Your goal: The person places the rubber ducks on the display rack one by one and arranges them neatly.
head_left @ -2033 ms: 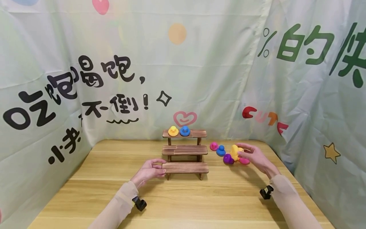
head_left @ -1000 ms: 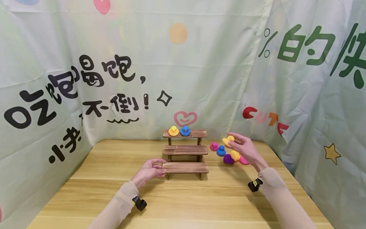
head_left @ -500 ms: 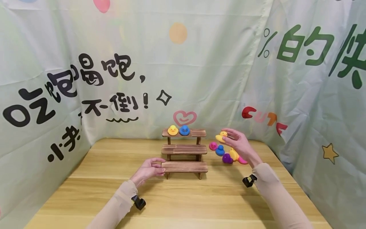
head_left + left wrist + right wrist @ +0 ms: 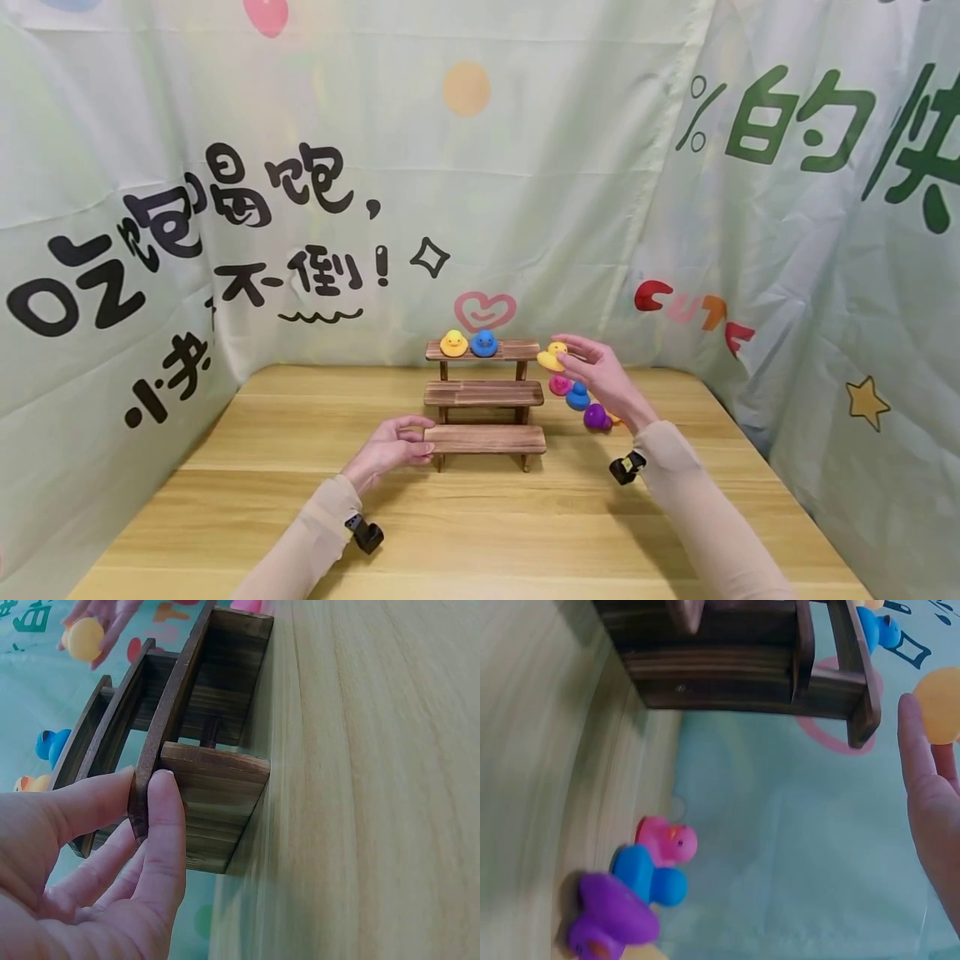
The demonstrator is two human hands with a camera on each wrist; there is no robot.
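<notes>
A brown three-tier wooden stand [image 4: 483, 393] is on the table, a yellow rubber duck [image 4: 453, 343] and a blue rubber duck [image 4: 484, 343] side by side on the left of its top step. My left hand [image 4: 387, 451] pinches the left end of the lowest step between thumb and fingers, as the left wrist view shows up close. In my right hand [image 4: 600, 372] a second yellow rubber duck [image 4: 552, 357] is held at the fingertips, in the air just off the right end of the top step.
Right of the stand, a pink duck [image 4: 559, 384], a blue duck [image 4: 577, 396] and a purple duck [image 4: 597, 417] lie on the wooden table [image 4: 480, 533], with a bit of yellow behind the purple one. Printed cloth [image 4: 555, 167] hangs around the back and sides.
My right hand has lifted the yellow duck from the group on the right and carried it left to beside the top step. My left hand has kept its hold on the stand.
</notes>
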